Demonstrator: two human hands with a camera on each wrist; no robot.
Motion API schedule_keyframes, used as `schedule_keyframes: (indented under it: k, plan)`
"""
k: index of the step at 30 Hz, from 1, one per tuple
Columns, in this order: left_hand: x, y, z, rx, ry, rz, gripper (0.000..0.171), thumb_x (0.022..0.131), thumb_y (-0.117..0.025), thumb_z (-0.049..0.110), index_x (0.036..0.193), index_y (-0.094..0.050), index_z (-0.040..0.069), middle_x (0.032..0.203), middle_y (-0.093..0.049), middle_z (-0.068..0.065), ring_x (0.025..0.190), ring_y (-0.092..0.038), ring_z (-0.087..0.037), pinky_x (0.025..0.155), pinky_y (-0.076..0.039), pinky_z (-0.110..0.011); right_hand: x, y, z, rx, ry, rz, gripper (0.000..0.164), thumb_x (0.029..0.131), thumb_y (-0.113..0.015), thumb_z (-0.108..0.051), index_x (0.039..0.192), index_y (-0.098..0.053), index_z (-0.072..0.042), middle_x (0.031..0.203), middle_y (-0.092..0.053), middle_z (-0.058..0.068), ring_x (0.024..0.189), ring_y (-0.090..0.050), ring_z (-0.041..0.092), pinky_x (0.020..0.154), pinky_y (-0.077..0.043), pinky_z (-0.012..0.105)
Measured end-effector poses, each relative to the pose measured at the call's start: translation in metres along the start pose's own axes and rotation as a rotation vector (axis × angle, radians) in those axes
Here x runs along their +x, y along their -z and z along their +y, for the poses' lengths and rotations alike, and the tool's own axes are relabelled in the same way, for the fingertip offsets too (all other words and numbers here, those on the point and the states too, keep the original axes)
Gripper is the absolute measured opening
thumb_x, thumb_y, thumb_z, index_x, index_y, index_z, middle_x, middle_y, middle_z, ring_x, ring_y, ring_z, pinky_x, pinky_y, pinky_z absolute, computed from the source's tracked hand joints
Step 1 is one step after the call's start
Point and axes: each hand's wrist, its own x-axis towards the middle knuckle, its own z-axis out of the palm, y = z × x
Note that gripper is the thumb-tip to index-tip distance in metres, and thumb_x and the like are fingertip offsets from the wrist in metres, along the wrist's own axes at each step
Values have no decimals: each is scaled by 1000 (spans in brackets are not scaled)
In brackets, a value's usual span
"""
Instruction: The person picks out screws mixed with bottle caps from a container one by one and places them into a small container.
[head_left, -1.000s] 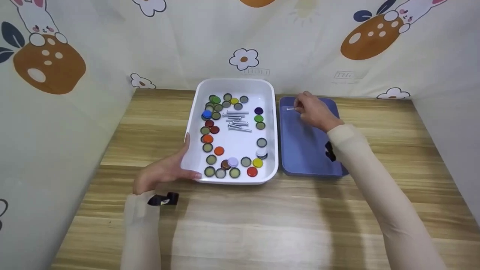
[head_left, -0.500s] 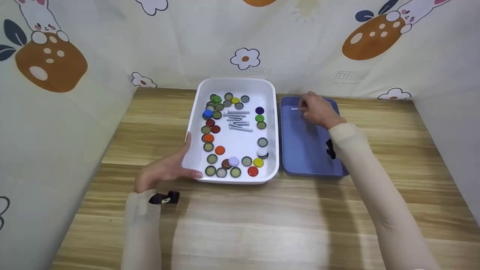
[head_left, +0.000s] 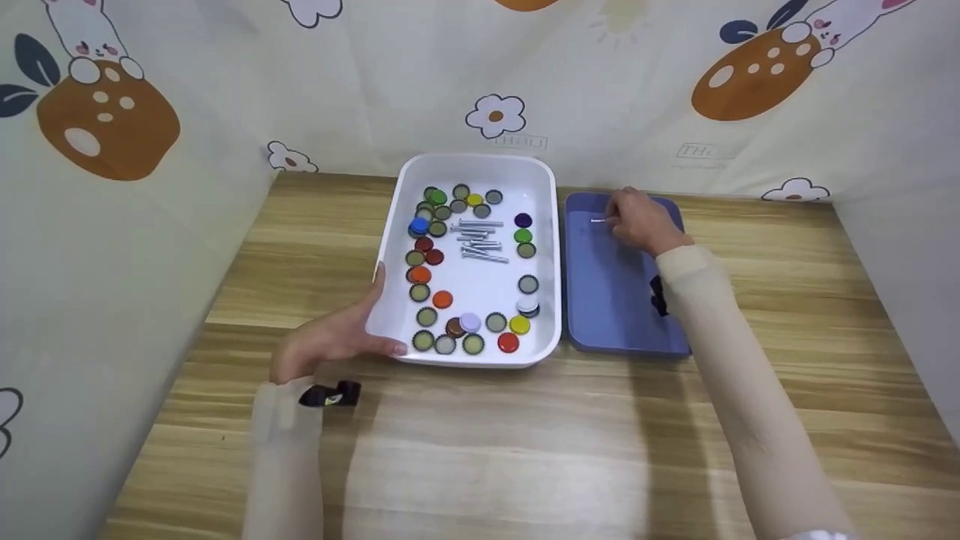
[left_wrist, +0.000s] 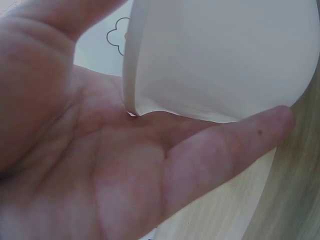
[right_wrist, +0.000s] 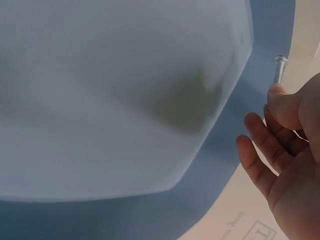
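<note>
In the head view my left hand lies against the near left corner of the white tray, its digits stretched along the side and front. The left wrist view shows the palm and a straight finger touching the tray wall. Over the far end of the blue tray, my right hand pinches a silver screw between thumb and fingertips. The screw head sticks out beyond the thumb. Several similar silver screws lie together in the middle of the white tray.
Many bottle caps, such as a red cap and a purple cap, lie around the screws inside the white tray. Both trays stand side by side on a wooden table. A patterned curtain hangs behind.
My right hand has shifted slightly right over the blue tray, still pinching the screw. My left hand stays at the white tray's corner. The head view has drifted a little.
</note>
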Motion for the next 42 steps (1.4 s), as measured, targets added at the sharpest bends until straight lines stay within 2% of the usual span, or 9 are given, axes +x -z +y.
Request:
schedule_keyframes:
  k: [8,15,18,29,37,42]
  plan:
    - [0,-1,-2,-14,-24,-3,131,81,-84,25,158,21,23,170,-4,-15,149,-29,-37,126,-13,-53,0,-6,8,19,-36,-3,19,96,-52,-3,109,-60,7,112,-58,23,98,-55,37,87,-49,52]
    - [0,-1,-4,5,-45,-7,132,81,-84,24,157,25,17,169,7,-17,150,-25,-37,126,-11,-53,1,-8,11,38,-39,-18,20,98,-53,-4,111,-63,7,112,-63,25,98,-59,37,88,-50,53]
    - [0,-1,-3,-10,-48,-5,132,81,-84,22,157,23,19,170,4,-16,150,-26,-37,126,-12,-53,2,-11,12,25,-34,-27,18,99,-54,-4,109,-64,7,111,-63,26,99,-59,38,89,-50,52]
    - [1,-1,0,-15,-40,-4,130,81,-84,22,158,21,22,170,3,-13,151,-25,-34,127,-12,-51,5,-17,18,28,-10,10,14,97,-58,-1,104,-65,9,106,-64,26,97,-58,38,89,-49,52]
    - [-1,-1,0,-4,4,0,130,81,-84,26,158,21,24,170,2,-12,153,-22,-34,127,-12,-51,7,-19,20,60,-8,23,14,97,-58,-2,105,-66,8,107,-66,27,101,-59,38,91,-49,52]
    - [0,-1,-1,14,-41,-4,129,83,-82,23,158,23,19,170,6,-14,151,-22,-35,127,-10,-52,5,-20,23,103,3,34,16,97,-59,-3,106,-68,7,107,-67,27,101,-61,40,90,-49,53]
